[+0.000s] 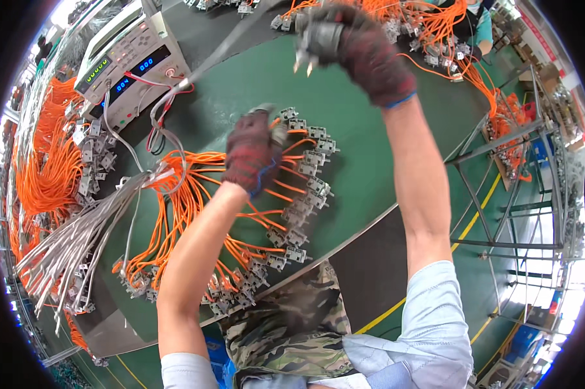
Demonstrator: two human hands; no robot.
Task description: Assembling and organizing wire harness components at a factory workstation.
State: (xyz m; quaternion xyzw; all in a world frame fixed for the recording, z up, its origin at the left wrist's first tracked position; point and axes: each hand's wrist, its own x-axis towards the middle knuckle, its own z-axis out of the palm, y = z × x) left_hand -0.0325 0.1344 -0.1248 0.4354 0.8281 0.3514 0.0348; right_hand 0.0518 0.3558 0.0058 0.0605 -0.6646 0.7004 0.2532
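Observation:
My left hand (250, 149), in a dark red and black knit glove, is closed above a fan of orange cables (185, 185). By its fingertips a short piece of orange cable shows in the pinch, though motion smears it. The cables end in grey metal connectors (315, 159), lined up in a curve on the green mat (364, 168). Raised at the far side is my gloved right hand (373, 61), wrapped round a grey plug (320, 40) with pale metal pins pointing down. Blur hides the plug's finer detail.
A bench meter (127, 74) with lit displays stands at the far left, its leads (166, 104) running onto the mat. Grey cable tails (88, 227) and orange bundles (46, 155) lie left. More cables (428, 26) and a person's sleeve (483, 31) are far right, beyond a metal frame (500, 207).

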